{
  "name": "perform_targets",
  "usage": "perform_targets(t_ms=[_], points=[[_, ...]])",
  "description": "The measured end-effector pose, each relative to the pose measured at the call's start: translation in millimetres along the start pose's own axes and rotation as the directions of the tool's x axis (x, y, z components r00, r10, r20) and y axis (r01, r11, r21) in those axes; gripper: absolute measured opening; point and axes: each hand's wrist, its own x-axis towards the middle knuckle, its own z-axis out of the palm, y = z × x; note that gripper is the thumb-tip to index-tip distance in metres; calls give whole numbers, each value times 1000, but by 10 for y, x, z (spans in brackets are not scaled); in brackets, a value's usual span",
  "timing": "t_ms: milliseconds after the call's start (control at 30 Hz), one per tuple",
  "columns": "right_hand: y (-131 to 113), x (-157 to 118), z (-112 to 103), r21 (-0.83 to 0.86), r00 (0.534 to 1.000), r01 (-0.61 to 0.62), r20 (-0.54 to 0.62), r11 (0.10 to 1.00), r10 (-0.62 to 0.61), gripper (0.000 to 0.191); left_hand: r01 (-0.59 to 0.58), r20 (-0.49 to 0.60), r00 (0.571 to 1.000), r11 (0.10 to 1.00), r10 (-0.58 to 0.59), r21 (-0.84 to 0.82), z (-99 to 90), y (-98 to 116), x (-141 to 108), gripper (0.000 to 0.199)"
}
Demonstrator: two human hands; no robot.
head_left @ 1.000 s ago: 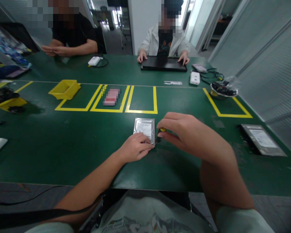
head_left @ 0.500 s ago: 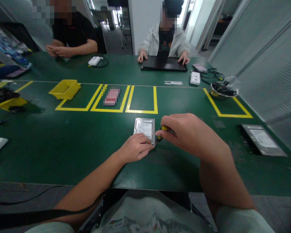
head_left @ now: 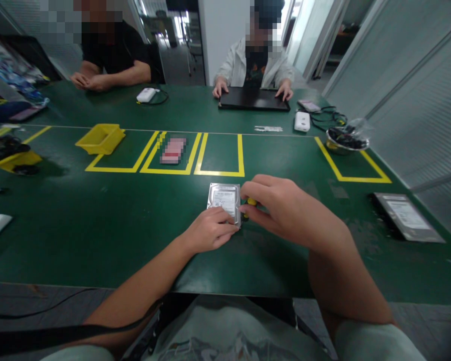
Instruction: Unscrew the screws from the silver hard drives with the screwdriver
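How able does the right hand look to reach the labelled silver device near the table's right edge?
Probably yes: no obstacle shows between the right hand and the labelled silver device, though that hand holds a yellow-and-black tool.

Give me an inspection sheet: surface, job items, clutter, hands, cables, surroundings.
Surface: green table, marked with yellow tape
Job items: drive flat, label up; yellow-and-black tool at its right edge, tip contact unclear
Clutter: second drive at right; yellow bin; bowl of dark items
Left hand: on the drive's near end, grip unclear
Right hand: pinching the tool
Cables: black cables beside the right white box; another cable at the left white box
Surroundings: person in black and person in pale jacket opposite, the latter's hands on a black panel
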Motion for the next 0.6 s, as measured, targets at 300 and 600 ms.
perform_targets(t_ms=[300,600], points=[[-2,-4,-15,48,1000,19,10,999,-19,9,18,2,1000,999,-18,-27,-24,18,10,19],[25,-23,-82,149,996,70,51,986,-79,14,8,6,1000,1000,-8,-6,-14,18,10,17]])
